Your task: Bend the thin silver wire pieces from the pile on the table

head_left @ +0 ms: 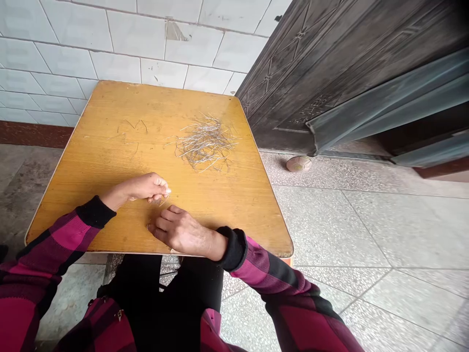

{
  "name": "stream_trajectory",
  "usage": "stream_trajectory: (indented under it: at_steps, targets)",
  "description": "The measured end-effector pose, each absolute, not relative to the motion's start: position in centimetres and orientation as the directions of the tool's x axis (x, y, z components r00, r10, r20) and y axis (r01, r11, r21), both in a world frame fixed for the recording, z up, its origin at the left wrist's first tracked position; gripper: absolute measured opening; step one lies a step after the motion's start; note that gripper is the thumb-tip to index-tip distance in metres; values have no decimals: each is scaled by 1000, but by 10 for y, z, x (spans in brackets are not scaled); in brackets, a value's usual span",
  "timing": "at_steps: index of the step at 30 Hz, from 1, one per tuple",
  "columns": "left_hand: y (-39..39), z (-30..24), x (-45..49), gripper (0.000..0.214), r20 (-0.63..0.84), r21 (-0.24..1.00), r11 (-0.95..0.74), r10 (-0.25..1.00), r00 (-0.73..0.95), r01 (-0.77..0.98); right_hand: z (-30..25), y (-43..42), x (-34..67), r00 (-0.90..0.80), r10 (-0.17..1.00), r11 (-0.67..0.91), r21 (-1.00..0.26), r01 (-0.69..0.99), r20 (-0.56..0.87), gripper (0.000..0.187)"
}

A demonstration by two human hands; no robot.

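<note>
Near the front of the wooden table (234, 205), my left hand (146, 187) pinches a thin piece of wire (164, 201) between thumb and fingertips. The wire hangs from the pinch, short and bent. Just to the right and closer to me, my right hand (181, 232) is back side up with its fingers curled over the tabletop. Whatever its fingertips may hold is hidden. Beyond both hands lies a loose, tangled pile of silvery wire pieces (207, 142). At the left, a few bent wires (132, 126) lie apart from the pile.
White wall tiles (137, 34) stand behind the table. On the right are a dark carved door (293, 63) and a hanging grey-green cloth (366, 112). A roundish pinkish object (298, 164) sits on the floor by the door. My legs are under the table's front edge.
</note>
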State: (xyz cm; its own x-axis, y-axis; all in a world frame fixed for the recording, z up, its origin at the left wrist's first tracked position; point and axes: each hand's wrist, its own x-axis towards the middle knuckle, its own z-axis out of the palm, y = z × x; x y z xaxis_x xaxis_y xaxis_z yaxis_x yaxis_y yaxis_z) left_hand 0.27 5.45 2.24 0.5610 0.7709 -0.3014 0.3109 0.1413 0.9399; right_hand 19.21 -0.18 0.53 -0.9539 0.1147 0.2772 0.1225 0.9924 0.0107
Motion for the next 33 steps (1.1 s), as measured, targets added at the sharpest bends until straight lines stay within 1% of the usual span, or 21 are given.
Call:
stream_trajectory:
  at_steps: [3, 5, 6, 8, 10, 11, 12, 13, 16, 18, 20, 23, 25, 27, 31, 33]
  targets:
    - [58, 20, -1, 27, -231, 934, 50, 841, 490, 353, 3, 5, 195, -935, 186, 980, 6, 197, 303, 20]
    - [58, 19, -4, 22, -156, 933, -14, 885, 439, 360, 1, 10, 197, -914, 245, 965, 7, 261, 324, 21]
    - [58, 19, -6, 17, -96, 931, -56, 914, 393, 360, 0, 13, 198, -905, 270, 957, 9, 290, 330, 21]
    - [55, 20, -11, 5, 61, 921, -149, 968, 244, 360, 0, 19, 200, -888, 308, 943, 11, 331, 343, 21]
    - [48, 23, -15, 13, 199, 899, -221, 975, 95, 379, 0, 24, 203, -865, 346, 928, 2, 372, 364, 21]
    - [44, 24, -17, 14, 222, 889, -229, 973, 66, 397, 0, 27, 204, -851, 366, 919, -5, 393, 377, 21]
    - [40, 25, -17, 9, 203, 882, -218, 976, 80, 418, 0, 30, 205, -837, 382, 912, -13, 410, 392, 21]
    - [36, 25, -17, 7, 147, 876, -190, 981, 131, 444, 0, 32, 206, -825, 395, 906, -23, 422, 404, 22]
    - [26, 23, -11, 30, -59, 849, -114, 950, 307, 517, -1, 36, 207, -810, 407, 905, -64, 421, 422, 21]
    - [22, 20, -6, 36, -131, 830, -94, 926, 355, 550, -2, 36, 205, -805, 411, 907, -98, 410, 428, 20]
    - [21, 18, -1, 36, -164, 800, -92, 917, 363, 593, -3, 35, 204, -804, 415, 906, -118, 406, 426, 19]
    - [20, 17, 1, 35, -175, 706, -127, 922, 346, 697, -4, 35, 203, -812, 426, 902, -119, 415, 399, 18]
    - [18, 17, 1, 35, -135, 623, -174, 936, 324, 763, -4, 36, 204, -818, 443, 894, -120, 431, 366, 18]
    - [17, 16, 0, 33, -79, 551, -210, 950, 301, 808, -3, 39, 208, -815, 482, 876, -146, 460, 321, 20]
    - [14, 12, -1, 29, -22, 476, -246, 956, 291, 844, 3, 45, 216, -790, 574, 809, -292, 509, 215, 23]
    - [12, 10, -1, 30, -8, 457, -260, 955, 297, 850, 5, 50, 221, -791, 588, 782, -368, 503, 171, 20]
